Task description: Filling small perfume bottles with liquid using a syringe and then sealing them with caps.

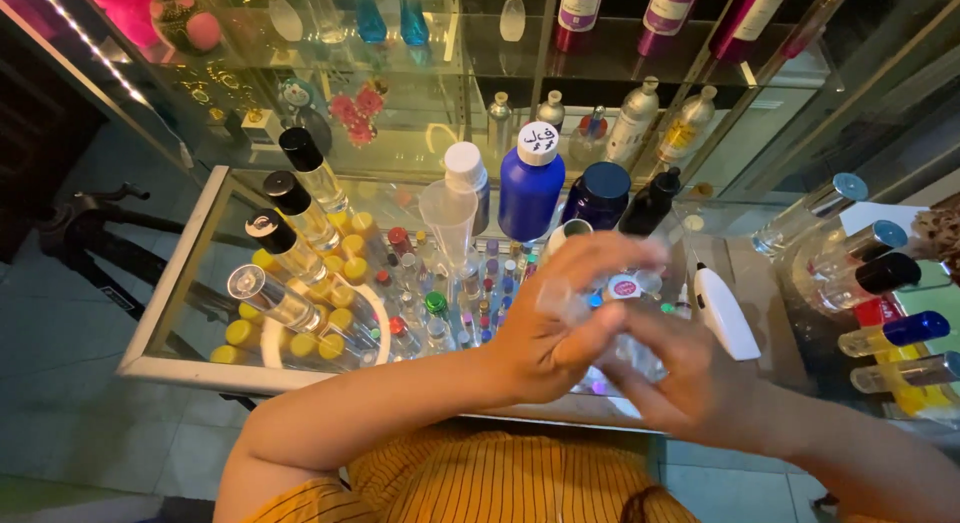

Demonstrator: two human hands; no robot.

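Note:
My left hand (pixel 560 318) and my right hand (pixel 680 368) meet over the glass counter (pixel 190 273). Together they grip a small clear glass vial (pixel 640 351), the left hand's fingers curled over its top and the right hand cupping it from below. The hands are blurred, so the vial's cap is hard to make out. Just behind them stand a blue plastic bottle with a white cap (pixel 530 183), a dark blue jar (pixel 598 195) and a black-topped bottle (pixel 650 201). A clear plastic funnel (pixel 448 218) stands to the left of the blue bottle.
Several clear bottles with black caps (pixel 290 233) lie in a row at the counter's left. Small vials with coloured caps (pixel 440 303) crowd the middle. A white hand-held device (pixel 722 313) lies on the right, beside more bottles (pixel 880 283). Glass shelves (pixel 480 53) with bottles rise behind.

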